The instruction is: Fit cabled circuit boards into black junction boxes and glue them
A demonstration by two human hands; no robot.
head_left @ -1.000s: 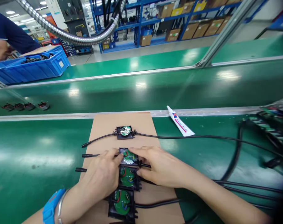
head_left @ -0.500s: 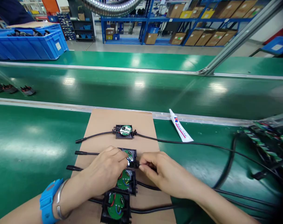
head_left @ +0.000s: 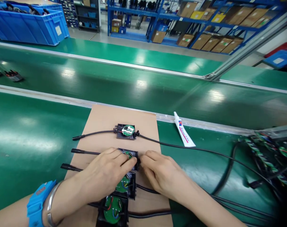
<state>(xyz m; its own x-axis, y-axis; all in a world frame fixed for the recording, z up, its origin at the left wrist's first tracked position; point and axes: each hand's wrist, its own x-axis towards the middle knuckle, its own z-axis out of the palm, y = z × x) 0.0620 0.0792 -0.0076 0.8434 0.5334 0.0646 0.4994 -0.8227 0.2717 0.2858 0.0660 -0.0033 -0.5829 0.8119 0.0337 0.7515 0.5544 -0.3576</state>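
Several small black housings with round green circuit boards and black cables lie in a column on a brown cardboard sheet (head_left: 103,118). My left hand (head_left: 105,175) rests over the second housing (head_left: 131,155), fingertips pressed on its board. My right hand (head_left: 161,175) pinches the right side of that same housing where its cable leaves. The farthest housing (head_left: 126,131) lies untouched beyond my fingers. Two nearer housings (head_left: 112,209) sit partly under my left wrist, which wears a blue band.
A white glue tube (head_left: 183,134) lies right of the cardboard beside the metal rail. A tangle of green boards and black cables (head_left: 266,151) fills the right. Small parts (head_left: 13,75) ride the conveyor belt at far left. Blue bins (head_left: 27,22) stand behind.
The view has tilted and shifted, so the scene slid left and up. My right fingers moved in closer against the housing's right side; my left hand stays pressed on it.
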